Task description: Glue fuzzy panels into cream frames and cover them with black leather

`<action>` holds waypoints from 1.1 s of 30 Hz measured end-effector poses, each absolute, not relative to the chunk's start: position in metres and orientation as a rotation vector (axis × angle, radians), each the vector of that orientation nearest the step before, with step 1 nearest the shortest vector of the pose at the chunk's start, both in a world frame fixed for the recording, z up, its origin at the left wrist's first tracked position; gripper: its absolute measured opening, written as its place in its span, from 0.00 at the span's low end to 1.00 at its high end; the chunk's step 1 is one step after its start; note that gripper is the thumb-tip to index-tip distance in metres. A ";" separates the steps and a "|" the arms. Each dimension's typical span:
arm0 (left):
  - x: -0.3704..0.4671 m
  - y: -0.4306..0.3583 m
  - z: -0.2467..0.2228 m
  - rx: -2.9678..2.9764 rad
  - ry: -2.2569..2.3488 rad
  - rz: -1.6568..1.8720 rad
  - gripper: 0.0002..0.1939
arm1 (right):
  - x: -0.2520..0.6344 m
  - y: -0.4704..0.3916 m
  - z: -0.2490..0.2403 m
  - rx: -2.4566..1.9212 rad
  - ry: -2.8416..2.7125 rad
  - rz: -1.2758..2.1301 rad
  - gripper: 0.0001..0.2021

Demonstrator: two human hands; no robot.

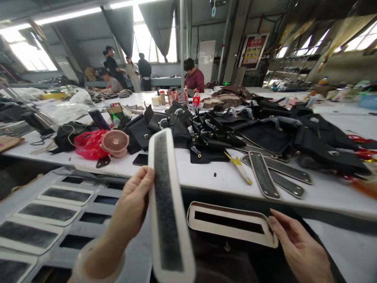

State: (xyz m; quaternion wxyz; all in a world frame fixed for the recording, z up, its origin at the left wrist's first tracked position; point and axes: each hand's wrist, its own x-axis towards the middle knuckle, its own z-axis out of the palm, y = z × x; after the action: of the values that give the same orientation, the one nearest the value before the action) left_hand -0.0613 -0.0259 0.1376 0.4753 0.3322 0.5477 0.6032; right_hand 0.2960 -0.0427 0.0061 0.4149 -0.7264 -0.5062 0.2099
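Observation:
My left hand pinches the upper left edge of a long, round-cornered panel, pale around its border with a dark grey rough strip down the middle. The panel stands nearly upright before me. To its right lies the oblong base of a black bag, with a raised rim and a pale face around a black strip. My right hand has its thumb and forefinger closed at the right end of that rim. Dark bag material hangs below the base, in shadow.
Similar pale-edged panels lie in a row at lower left. Black bags heap across the white table. Near its front edge are dark strips, yellow-handled snips, a pink fan and a phone. Several people are farther back.

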 end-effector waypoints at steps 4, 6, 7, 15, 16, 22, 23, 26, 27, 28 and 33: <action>0.005 -0.019 0.125 1.109 1.271 1.456 0.15 | 0.260 -0.050 0.062 -1.375 -1.420 0.836 0.21; 0.029 -0.021 0.120 1.263 1.347 1.463 0.13 | 0.244 -0.052 0.087 -1.209 -1.623 0.793 0.26; 0.039 -0.022 0.119 1.333 1.364 1.454 0.12 | 0.237 -0.052 0.097 -1.169 -1.733 0.703 0.31; 0.053 -0.020 0.142 1.408 0.863 1.170 0.23 | 0.221 -0.023 0.123 -1.180 -2.035 0.117 0.38; 0.046 -0.019 0.145 1.410 0.768 1.096 0.28 | 0.226 -0.018 0.122 -1.180 -2.033 0.141 0.38; -0.018 -0.014 0.100 1.171 1.111 1.289 0.20 | 0.275 -0.005 0.109 -1.186 -1.987 0.460 0.39; -0.027 -0.014 0.078 1.029 1.199 1.408 0.20 | 0.280 -0.005 0.106 -1.174 -2.002 0.471 0.40; -0.041 -0.019 -0.004 0.572 1.351 1.364 0.26 | 0.286 -0.005 0.095 -1.125 -2.084 0.400 0.41; -0.039 -0.024 -0.031 0.500 1.365 1.286 0.30 | 0.285 -0.004 0.092 -1.098 -2.122 0.351 0.41; -0.035 -0.029 -0.056 0.436 1.379 1.231 0.34 | 0.283 -0.003 0.090 -1.060 -2.159 0.296 0.41; 0.002 -0.050 -0.121 0.216 1.243 1.051 0.37 | 0.275 0.007 0.078 -0.893 -2.305 0.093 0.40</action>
State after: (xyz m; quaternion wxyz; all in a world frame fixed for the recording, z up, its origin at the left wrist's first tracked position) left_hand 0.0022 -0.0496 -0.1211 0.6814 0.0964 0.5539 0.4685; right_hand 0.2749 0.0066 0.0779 0.3276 -0.3410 -0.8804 0.0357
